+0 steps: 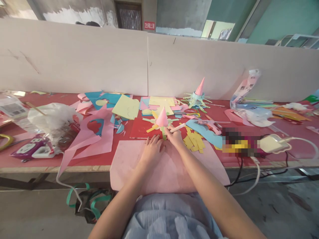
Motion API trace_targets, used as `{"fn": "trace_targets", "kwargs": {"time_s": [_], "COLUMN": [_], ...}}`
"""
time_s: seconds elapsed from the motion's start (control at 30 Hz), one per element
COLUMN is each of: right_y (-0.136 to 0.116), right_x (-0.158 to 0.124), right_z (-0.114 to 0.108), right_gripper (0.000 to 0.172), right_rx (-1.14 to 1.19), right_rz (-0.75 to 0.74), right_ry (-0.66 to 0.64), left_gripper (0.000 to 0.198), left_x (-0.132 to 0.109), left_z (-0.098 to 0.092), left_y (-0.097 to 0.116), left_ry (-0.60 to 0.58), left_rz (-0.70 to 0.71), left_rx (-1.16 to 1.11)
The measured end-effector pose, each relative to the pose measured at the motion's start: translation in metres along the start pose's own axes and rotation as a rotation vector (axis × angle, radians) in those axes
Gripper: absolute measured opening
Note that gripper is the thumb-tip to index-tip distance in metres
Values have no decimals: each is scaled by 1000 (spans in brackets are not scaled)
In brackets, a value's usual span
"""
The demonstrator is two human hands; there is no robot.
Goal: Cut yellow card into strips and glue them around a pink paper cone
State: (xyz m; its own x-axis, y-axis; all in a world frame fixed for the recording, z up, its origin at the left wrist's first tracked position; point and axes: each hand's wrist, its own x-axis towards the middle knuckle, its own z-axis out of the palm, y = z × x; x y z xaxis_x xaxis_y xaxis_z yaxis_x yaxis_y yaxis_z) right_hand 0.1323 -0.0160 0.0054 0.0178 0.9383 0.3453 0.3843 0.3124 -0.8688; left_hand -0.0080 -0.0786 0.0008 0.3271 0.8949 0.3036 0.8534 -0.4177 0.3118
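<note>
My right hand (173, 135) is closed around a white pen (178, 127), its tip end by the green strip (163, 132) below a pink cone (162, 119). Yellow and green paper strips spread out around the cone's base, over a red sheet (139, 128). My left hand (152, 148) lies with fingers spread on the pink board (134, 166), its fingertips near the red sheet's lower edge. Just right of my right hand are several loose yellow strips (194, 140). Farther back stands a second pink cone (200, 87) on a pale blue ring with green strips.
Left are pink cut paper (102, 142), a plastic bag (53, 116), a purple device (29, 148) and yellow scissors (7, 141). Right are a pink glue gun (211, 126), blue paper (203, 131) and cables (258, 172). A pale partition (99, 59) borders the table's back.
</note>
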Motion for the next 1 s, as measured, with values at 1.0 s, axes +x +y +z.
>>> {"fn": "trace_targets", "kwargs": {"time_s": [1.0], "right_y": [-4], "right_x": [7], "right_z": [-13], "right_gripper": [26], "right_rx": [205], "right_rz": [153], "right_ry": [449], "left_gripper": [27], "left_x": [41], "left_z": [-39], "left_y": [0], "left_ry": [298], "left_rz": [-110], "left_rx": [-187]}}
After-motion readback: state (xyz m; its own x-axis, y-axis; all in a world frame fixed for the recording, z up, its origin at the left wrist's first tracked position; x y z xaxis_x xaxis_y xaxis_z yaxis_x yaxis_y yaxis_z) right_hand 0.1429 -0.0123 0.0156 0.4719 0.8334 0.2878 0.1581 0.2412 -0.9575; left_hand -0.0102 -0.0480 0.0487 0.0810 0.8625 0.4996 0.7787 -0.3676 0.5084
